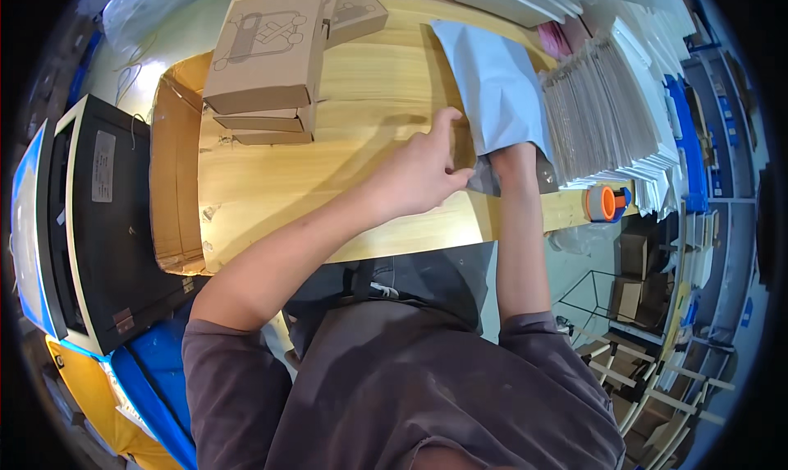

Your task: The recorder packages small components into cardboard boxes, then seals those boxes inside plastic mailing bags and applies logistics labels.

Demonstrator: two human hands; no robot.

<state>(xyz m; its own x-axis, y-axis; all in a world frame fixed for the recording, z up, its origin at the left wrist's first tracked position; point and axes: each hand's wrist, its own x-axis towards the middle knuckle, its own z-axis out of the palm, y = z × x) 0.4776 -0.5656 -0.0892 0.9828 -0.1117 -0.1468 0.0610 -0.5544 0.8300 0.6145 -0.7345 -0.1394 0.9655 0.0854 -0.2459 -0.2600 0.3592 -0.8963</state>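
Note:
A light blue-white plastic mailer bag [497, 84] with a grey inside lies toward the right of the wooden table [361, 174]. My right hand [515, 160] reaches into its mouth up to about the wrist, so the fingers are hidden. Left of the bag, my left hand [423, 168] hovers over the table with the index finger stretched and the thumb apart. Nothing shows in it, and a small gap separates it from the bag's near edge.
Flat brown cardboard boxes [267, 59] are stacked at the back left, near an open carton [176, 174]. A thick pile of mailer bags [599, 109] stands right of the bag. An orange tape roll [607, 203] sits at the right corner. A black cabinet [115, 224] is far left.

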